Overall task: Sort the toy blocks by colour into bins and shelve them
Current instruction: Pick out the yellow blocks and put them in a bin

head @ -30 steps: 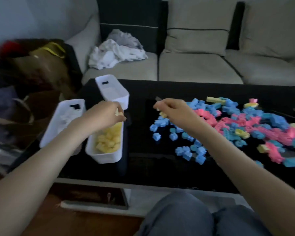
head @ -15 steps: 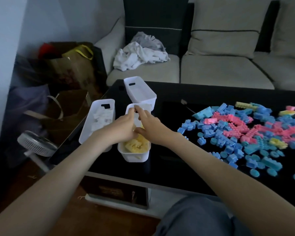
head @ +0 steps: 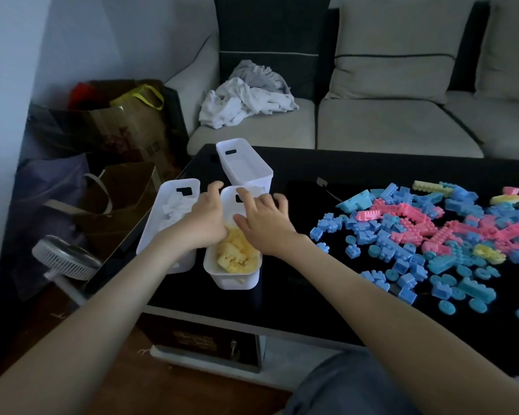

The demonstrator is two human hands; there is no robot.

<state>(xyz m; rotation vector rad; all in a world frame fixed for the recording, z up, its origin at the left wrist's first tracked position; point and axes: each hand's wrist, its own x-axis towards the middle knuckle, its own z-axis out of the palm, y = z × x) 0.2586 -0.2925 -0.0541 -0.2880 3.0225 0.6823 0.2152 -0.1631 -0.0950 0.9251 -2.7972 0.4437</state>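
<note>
Three white bins stand at the left end of the black table [head: 297, 295]. The near bin [head: 234, 283] holds yellow blocks [head: 237, 259]. Beside it, the left bin [head: 168, 193] holds white blocks, and the far bin [head: 246, 163] looks empty. My left hand [head: 206, 220] hovers over the near bin's left rim, thumb raised, fingertips dipping toward the yellow blocks. My right hand [head: 264, 223] is spread over the same bin with relaxed fingers and holds nothing. A loose pile of blue, pink and a few yellow blocks [head: 417, 235] covers the table's right half.
A grey sofa [head: 387, 124] with crumpled clothes [head: 246, 100] sits behind the table. Paper bags [head: 117, 130] and a small white fan [head: 66, 259] crowd the floor to the left. My knee [head: 357, 384] is below the table's front edge.
My right hand came left from the block pile to the yellow bin. Both hands met over it, and their fingers have now spread; the yellow pieces they pinched are no longer seen.
</note>
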